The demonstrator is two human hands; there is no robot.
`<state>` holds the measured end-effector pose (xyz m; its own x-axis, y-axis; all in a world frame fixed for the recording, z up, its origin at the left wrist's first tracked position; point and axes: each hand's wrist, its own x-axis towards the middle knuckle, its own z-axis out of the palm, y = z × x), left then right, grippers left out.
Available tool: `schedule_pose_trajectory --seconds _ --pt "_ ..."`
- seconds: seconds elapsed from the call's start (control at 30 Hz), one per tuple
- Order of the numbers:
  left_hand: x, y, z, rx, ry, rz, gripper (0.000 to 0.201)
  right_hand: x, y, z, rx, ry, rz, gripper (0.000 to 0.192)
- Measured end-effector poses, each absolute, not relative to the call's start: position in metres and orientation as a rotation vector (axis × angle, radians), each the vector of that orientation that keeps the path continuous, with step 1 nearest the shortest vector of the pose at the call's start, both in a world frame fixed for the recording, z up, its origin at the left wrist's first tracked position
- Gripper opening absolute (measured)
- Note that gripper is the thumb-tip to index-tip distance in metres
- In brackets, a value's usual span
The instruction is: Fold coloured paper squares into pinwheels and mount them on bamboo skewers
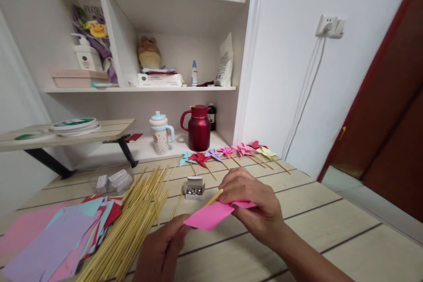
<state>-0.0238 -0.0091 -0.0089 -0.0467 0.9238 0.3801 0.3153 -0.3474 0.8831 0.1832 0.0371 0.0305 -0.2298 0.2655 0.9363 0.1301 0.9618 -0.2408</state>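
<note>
A bright pink sheet of paper (209, 217) is held above the table between my two hands. My left hand (165, 242) pinches its left corner. On the other side, my right hand (253, 200) is closed on the paper, and a folded pink flap shows under its fingers. A thin wooden stick (213, 197) pokes out behind the paper by my right fingertips; I cannot tell which hand grips it. Just beyond the paper stands a small open box (194, 188) of shiny metal pins. A bundle of wooden sticks (132, 224) lies left of my left hand.
Coloured paper sheets (56, 238) are piled at the left. Behind them is a clear container (114, 180) with small boxes. Several finished paper pinwheels (214, 154) lie along the table's back edge. A red jug (199, 130) and a speckled cup (161, 136) stand beyond.
</note>
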Motion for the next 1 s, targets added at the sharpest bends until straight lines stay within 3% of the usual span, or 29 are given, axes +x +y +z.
schedule_pose_trajectory --seconds 0.2,0.5,0.83,1.0 --pt "-0.03 -0.006 -0.011 1.897 1.33 1.478 0.041 0.183 0.037 0.03 -0.308 -1.783 0.162 0.021" --pt "-0.06 0.005 -0.012 2.792 1.178 1.608 0.018 0.182 0.036 0.029 -0.28 -1.797 0.178 0.021" --pt "-0.061 0.002 0.012 3.217 1.179 1.58 0.024 0.182 0.033 0.025 -0.323 -1.779 0.228 0.017" --pt "-0.062 -0.001 0.01 3.189 1.244 1.583 0.029 0.182 0.031 0.025 -0.336 -1.748 0.295 0.027"
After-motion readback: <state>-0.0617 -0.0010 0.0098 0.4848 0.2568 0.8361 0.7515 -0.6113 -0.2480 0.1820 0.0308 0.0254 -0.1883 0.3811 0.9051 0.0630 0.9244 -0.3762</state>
